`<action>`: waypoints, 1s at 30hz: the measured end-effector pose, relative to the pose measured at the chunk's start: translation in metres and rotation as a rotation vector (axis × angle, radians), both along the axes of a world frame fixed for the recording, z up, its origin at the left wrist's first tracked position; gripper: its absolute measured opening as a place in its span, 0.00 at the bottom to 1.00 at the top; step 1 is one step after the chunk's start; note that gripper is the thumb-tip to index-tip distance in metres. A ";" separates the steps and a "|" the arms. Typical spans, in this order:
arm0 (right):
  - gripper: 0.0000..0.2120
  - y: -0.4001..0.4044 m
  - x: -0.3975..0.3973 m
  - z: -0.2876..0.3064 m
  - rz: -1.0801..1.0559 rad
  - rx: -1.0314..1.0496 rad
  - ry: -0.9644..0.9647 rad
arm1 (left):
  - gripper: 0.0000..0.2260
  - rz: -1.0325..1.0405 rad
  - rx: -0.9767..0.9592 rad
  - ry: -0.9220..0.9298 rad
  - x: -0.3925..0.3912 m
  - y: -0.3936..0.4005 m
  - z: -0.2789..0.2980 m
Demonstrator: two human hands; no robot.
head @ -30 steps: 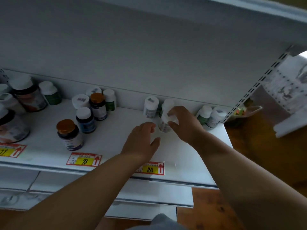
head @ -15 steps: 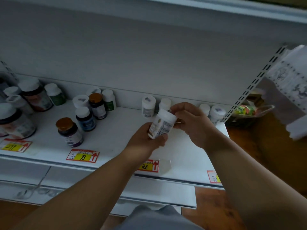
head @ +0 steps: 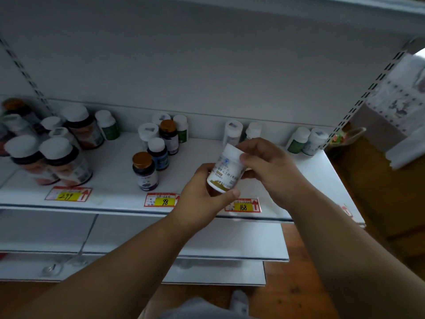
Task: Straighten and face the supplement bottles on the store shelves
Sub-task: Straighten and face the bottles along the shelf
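Setting: retail shop, likely a pharmacy or health-goods aisle; white metal gondola shelf with slotted uprights; supplement bottles grouped in small clusters along it; red-and-yellow price tags on the front edge, handwritten 299, 98, 168; further white shelves below; wood-toned floor; label print too blurred to read.

Your left hand covers the base of the bottle — its label print is too small to read. Jars at the left edge are cut off and blurred.
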State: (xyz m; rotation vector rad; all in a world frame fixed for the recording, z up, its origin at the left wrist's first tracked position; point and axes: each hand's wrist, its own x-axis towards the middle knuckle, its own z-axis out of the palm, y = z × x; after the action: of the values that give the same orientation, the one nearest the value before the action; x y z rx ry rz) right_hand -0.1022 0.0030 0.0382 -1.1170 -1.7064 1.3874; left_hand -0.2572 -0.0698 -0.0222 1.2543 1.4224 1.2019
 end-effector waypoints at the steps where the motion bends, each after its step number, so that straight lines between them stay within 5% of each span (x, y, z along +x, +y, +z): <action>1: 0.07 -0.008 -0.008 -0.001 0.003 0.052 -0.066 | 0.23 0.025 0.004 0.016 -0.004 -0.007 -0.001; 4: 0.07 -0.024 -0.035 -0.002 0.015 0.161 -0.164 | 0.25 0.092 0.000 0.015 -0.021 -0.031 0.002; 15: 0.09 -0.099 -0.173 -0.021 0.456 0.211 -0.046 | 0.36 0.426 -0.078 0.071 -0.128 -0.158 -0.005; 30: 0.12 -0.292 -0.545 0.013 0.794 0.294 0.043 | 0.31 0.744 -0.117 0.214 -0.458 -0.377 0.033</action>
State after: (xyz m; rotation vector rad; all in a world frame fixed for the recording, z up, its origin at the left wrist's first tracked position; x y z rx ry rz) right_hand -0.6474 -0.2893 0.0512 -0.2258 -2.3519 1.4958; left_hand -0.7156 -0.4469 0.0105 0.7961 2.1955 1.4518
